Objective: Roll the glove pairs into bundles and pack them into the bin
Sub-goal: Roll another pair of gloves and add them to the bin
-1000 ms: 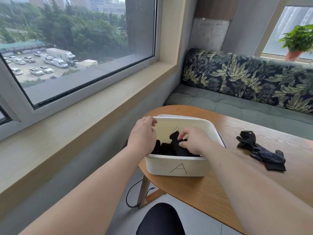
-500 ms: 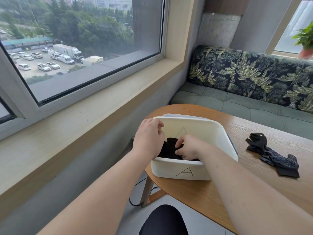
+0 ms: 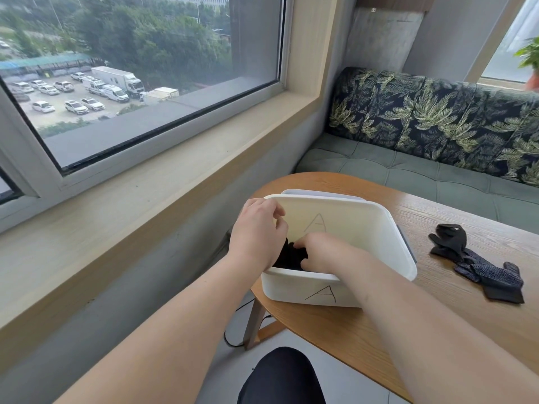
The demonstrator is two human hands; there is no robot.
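Right hand (image 3: pixel 320 252) has pushed deeper into the bin (image 3: pixel 388 237), fingers curled, pressing the black bundle (image 3: pixel 288 255) down; left hand (image 3: pixel 256 231) hooks the left rim. 1 loose glove pair (image 3: pixel 478 263) waits right, unrolled.

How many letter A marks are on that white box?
2. One A is on the outside of the white bin's near wall, facing the person. The other A shows on the far wall. Other sides are hidden, so more may exist.
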